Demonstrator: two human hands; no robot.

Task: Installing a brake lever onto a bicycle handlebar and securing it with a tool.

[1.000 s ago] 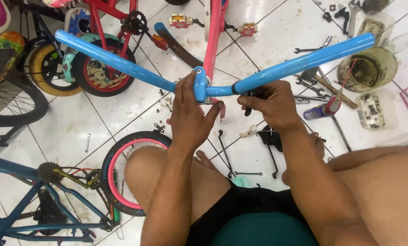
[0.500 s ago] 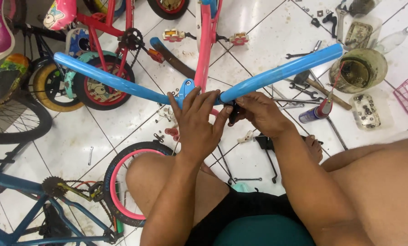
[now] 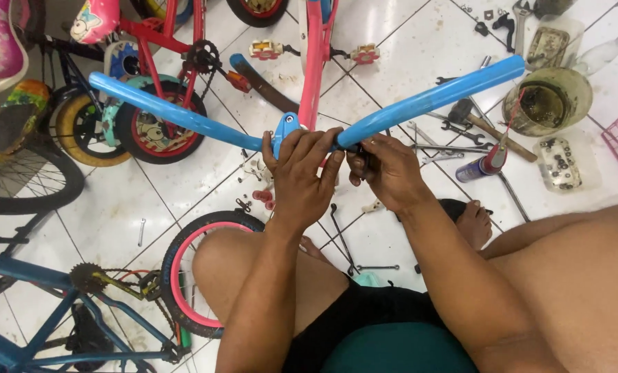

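Knees first: you're sat low on the white tiled floor [image 3: 185,186], bare legs bent up, black shorts at the bottom edge of the view. Just past your knee lies a small wheel with a pink rim [image 3: 185,276], black tyre, and at the bottom left corner a blue bike frame [image 3: 26,276] with its chain and sprocket showing.

Your left hand [image 3: 302,183] is clamped over the middle of the blue handlebar [image 3: 419,100], fingers wrapped round the clamp where the two arms meet. Your right hand [image 3: 388,173] is pinched on something small and dark right under the bar, beside the left hand; can't tell what it is, looks like a bolt or tool end. My read is you're mid-way through tightening or fitting the bar clamp, so the next move probably wants a steady left grip while the right turns.

The bar itself is smooth, glossy painted tube, swept out in a wide V toward both sides of the floor. Behind it runs a pink frame tube [image 3: 312,62] with pedals either side. Toward the right edge of the floor: loose spanners [image 3: 454,128], a hammer [image 3: 488,124], a spray can [image 3: 481,166], a grimy round tub [image 3: 547,100], and a clear tray of small parts [image 3: 561,162]. Far left, small kids' bikes [image 3: 150,117] with red frames and yellow-rimmed wheels.
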